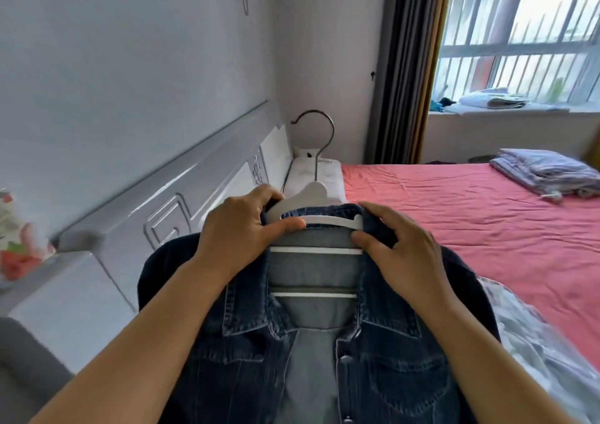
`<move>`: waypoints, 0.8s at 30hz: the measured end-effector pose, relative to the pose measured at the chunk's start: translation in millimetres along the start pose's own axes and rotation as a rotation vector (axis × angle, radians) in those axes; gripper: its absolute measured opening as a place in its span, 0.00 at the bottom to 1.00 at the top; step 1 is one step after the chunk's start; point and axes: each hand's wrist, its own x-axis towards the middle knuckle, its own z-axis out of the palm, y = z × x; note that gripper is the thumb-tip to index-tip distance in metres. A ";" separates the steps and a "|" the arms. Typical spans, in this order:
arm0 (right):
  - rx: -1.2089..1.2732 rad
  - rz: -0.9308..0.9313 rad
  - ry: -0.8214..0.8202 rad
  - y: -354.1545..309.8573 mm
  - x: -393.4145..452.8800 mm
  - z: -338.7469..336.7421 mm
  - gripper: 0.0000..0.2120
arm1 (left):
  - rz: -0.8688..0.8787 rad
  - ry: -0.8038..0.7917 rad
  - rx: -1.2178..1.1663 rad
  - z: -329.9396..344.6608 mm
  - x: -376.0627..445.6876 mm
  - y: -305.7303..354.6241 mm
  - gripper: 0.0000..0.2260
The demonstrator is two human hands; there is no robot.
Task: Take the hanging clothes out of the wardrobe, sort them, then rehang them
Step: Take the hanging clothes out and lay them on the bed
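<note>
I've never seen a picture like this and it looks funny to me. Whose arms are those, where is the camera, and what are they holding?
The camera sits on a person's head and looks down, so you see that person's own two arms reaching out. There is no machine here. The left hand and the right hand each have a grip on the collar of a dark blue denim jacket. The jacket is on a white hanger with a metal hook sticking up. Behind it is a bed with a pink sheet. Some folded cloth lies on the bed's far corner. On the left is a grey headboard, and on the right a window with a curtain.
</note>
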 end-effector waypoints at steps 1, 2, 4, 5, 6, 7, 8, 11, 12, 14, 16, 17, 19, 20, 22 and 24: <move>0.013 -0.004 -0.003 13.0 24.6 9.2 0.20 | -0.005 0.025 0.001 14.5 21.1 -9.8 0.25; 0.024 0.003 -0.013 26.6 46.5 19.0 0.20 | -0.006 0.047 0.006 29.1 39.0 -19.9 0.26; 0.039 0.041 -0.046 59.5 89.4 43.6 0.20 | -0.026 0.057 0.011 62.7 71.0 -40.6 0.29; 0.043 0.069 -0.067 77.5 107.9 56.7 0.20 | -0.045 0.039 0.024 81.5 83.6 -52.6 0.30; 0.051 0.104 -0.094 100.3 129.3 73.5 0.20 | -0.070 0.010 0.059 105.2 98.9 -67.8 0.32; 0.050 0.137 -0.118 122.2 145.1 89.7 0.20 | -0.096 -0.029 0.109 127.1 109.2 -82.5 0.33; 0.047 0.161 -0.139 142.3 157.0 105.7 0.20 | -0.127 -0.079 0.159 146.6 116.1 -95.7 0.34; 0.011 0.258 -0.211 214.7 191.0 161.7 0.20 | -0.302 -0.273 0.185 214.8 135.2 -137.0 0.27; -0.008 0.297 -0.233 238.2 198.1 179.2 0.20 | -0.351 -0.335 0.177 236.0 136.6 -148.4 0.26; -0.027 0.385 -0.275 282.7 209.6 211.6 0.19 | -0.438 -0.437 0.167 273.6 135.0 -168.8 0.25; -0.046 0.467 -0.302 325.1 218.9 241.4 0.18 | -0.517 -0.520 0.167 304.3 129.7 -186.5 0.24; -0.064 0.492 -0.305 342.7 221.4 253.6 0.18 | -0.551 -0.557 0.179 315.9 126.1 -194.4 0.24; -0.094 0.532 -0.328 373.1 223.1 275.7 0.18 | -0.606 -0.620 0.200 334.5 118.9 -208.3 0.24; -0.125 0.545 -0.358 385.5 222.8 285.0 0.18 | -0.632 -0.654 0.206 342.4 115.6 -213.5 0.25; -0.203 0.569 -0.447 404.3 218.6 303.0 0.19 | -0.680 -0.719 0.207 355.3 110.5 -222.5 0.25; -0.325 0.595 -0.550 414.2 212.0 314.0 0.22 | -0.712 -0.759 0.205 365.0 106.8 -229.1 0.25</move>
